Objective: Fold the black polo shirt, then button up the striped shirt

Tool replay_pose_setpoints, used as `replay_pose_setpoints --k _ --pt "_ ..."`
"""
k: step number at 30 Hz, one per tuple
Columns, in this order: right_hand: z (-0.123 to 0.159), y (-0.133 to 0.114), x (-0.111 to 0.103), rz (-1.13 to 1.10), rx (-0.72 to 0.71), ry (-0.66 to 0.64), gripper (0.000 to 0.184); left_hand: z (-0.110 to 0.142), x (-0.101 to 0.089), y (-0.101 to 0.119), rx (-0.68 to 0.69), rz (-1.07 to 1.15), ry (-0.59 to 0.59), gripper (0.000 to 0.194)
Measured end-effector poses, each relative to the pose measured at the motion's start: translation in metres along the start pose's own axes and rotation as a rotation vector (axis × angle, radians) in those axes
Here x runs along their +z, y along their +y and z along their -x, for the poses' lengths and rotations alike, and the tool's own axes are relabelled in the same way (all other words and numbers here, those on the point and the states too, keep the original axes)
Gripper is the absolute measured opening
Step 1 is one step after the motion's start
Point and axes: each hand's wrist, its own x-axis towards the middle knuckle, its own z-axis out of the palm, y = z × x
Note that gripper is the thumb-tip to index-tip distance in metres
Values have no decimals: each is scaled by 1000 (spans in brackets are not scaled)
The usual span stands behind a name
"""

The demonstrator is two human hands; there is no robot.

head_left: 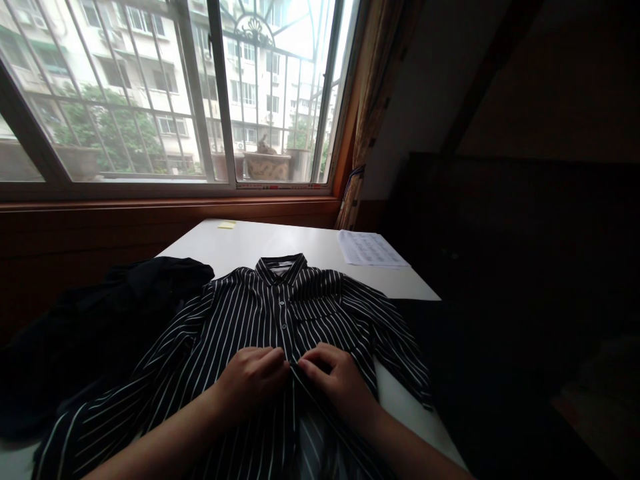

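A black shirt with white stripes [245, 307] lies front up on a white table [280, 237], its collar toward the window and its sleeves spread to both sides. Two buttons show fastened below the collar, and lower down the front edges part. My left hand [255, 373] pinches the placket from the left, fingers closed. From the right, my right hand [333, 373] pinches the other front edge between thumb and forefinger. The fingertips of both hands nearly meet at the placket. Any button between them is hidden by my fingers.
A heap of dark cloth [140, 300] lies left of the shirt. Printed sheets of paper [373, 249] rest at the table's back right, and yellow sticky notes [227, 225] at the back left. A barred window [165, 93] and a tied curtain [367, 107] stand behind.
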Motion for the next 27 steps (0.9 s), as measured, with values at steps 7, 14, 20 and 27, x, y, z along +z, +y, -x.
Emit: replay_pose_setpoints --k 7,14,20,27 --pt "2 0 1 77 -49 -3 8 -1 -1 0 -8 17 -4 28" --pt "3 -1 1 111 -82 -6 7 -2 -2 0 -4 12 -14 29" --pt "1 -1 0 125 -81 9 12 0 -2 -1 4 -8 -24 25" --pt "-6 3 -4 120 -91 31 13 -1 -3 0 0 -19 -26 23"
